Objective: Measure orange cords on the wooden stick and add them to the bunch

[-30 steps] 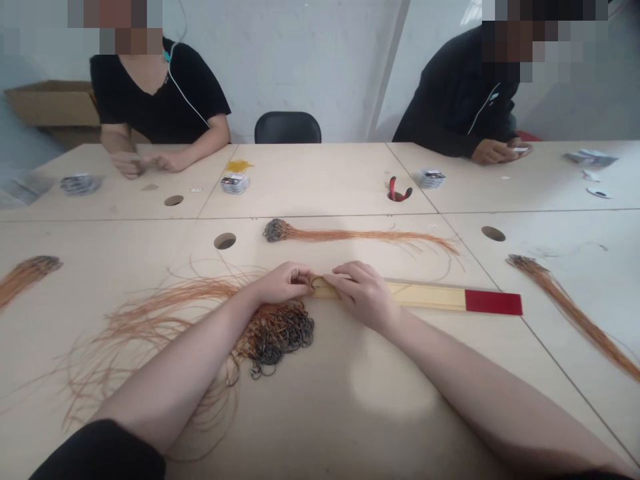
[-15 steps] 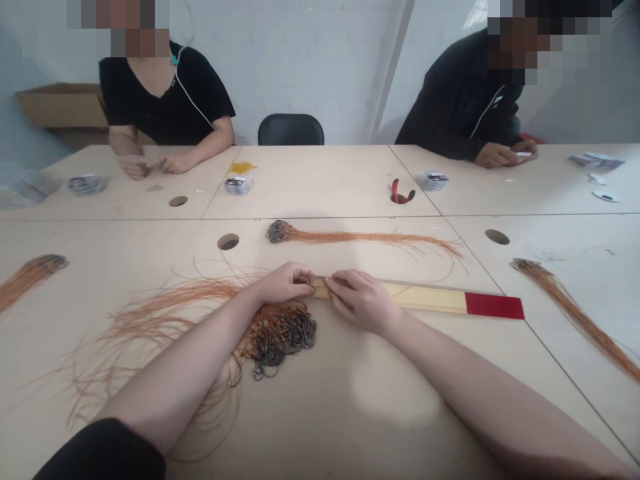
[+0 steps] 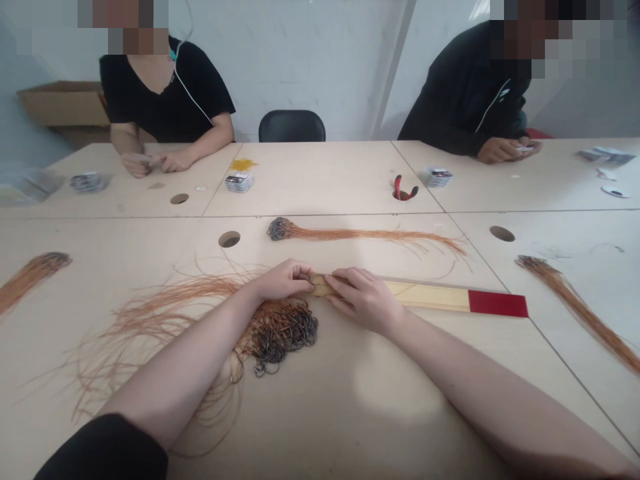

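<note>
Little had changed: my left hand (image 3: 283, 280) kept its fingers pinched on the near end of the wooden strip (image 3: 425, 297), and my right hand (image 3: 363, 300) stayed curled closed over it just beside them. The strip lay on the counter (image 3: 350, 427), just above the orange cord tangle (image 3: 285, 330).

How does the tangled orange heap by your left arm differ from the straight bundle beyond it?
The heap sprawls loosely, its dark ends clumped beside the left hand; the bundle lies straight, dark ends gathered at one tip. The heap runs under the left forearm; the bundle lies apart on the table. Both are orange strands.
</note>
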### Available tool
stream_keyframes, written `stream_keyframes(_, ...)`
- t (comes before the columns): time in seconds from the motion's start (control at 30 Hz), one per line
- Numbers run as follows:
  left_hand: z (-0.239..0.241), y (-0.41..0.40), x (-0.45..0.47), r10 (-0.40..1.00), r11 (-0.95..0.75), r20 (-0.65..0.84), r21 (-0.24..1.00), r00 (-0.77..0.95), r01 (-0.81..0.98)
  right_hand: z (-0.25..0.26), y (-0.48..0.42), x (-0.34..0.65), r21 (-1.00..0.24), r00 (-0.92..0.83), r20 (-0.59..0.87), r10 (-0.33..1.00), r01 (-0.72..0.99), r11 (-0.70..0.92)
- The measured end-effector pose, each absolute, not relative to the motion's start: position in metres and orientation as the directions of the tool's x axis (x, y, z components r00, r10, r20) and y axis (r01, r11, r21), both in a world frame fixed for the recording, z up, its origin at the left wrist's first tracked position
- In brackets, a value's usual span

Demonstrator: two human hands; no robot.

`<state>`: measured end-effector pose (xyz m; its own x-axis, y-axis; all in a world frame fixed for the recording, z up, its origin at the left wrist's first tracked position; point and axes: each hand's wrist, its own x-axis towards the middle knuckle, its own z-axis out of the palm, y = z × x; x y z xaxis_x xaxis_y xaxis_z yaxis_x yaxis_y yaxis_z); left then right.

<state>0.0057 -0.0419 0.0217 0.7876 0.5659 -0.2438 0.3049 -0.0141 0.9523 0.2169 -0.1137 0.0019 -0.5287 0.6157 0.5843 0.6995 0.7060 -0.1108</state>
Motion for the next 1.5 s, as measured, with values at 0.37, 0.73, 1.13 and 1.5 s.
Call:
stream_keyframes(0.37,0.0259,-0.0417,0.0059,0.601,0.026,-0.23,0.963,0.765,0.268,-0.0001,-0.1142,0.2177,-0.003,-0.554,0.593,0.584,0.723,0.691)
stream_keyframes(0.73,0.0248,-0.0417,0.0065,0.601,0.067,-0.24,0.966,0.762,0.251,0.0031,-0.1136,0.2174,-0.008,-0.563,0.528,0.636,0.746,0.666)
stream_keyframes(1.13,0.0275,-0.0428,0.0078,0.589,0.15,-0.267,0.964,0.763,0.221,0.0027,-0.1126,0.2172,-0.057,-0.564,0.553,0.613,0.709,0.703)
stream_keyframes(1.5,0.0284,-0.0425,0.0089,0.57,0.193,-0.294,0.956,0.767,0.222,0.0028,-0.1134,0.2159,-0.064,-0.565,0.533,0.63,0.715,0.696)
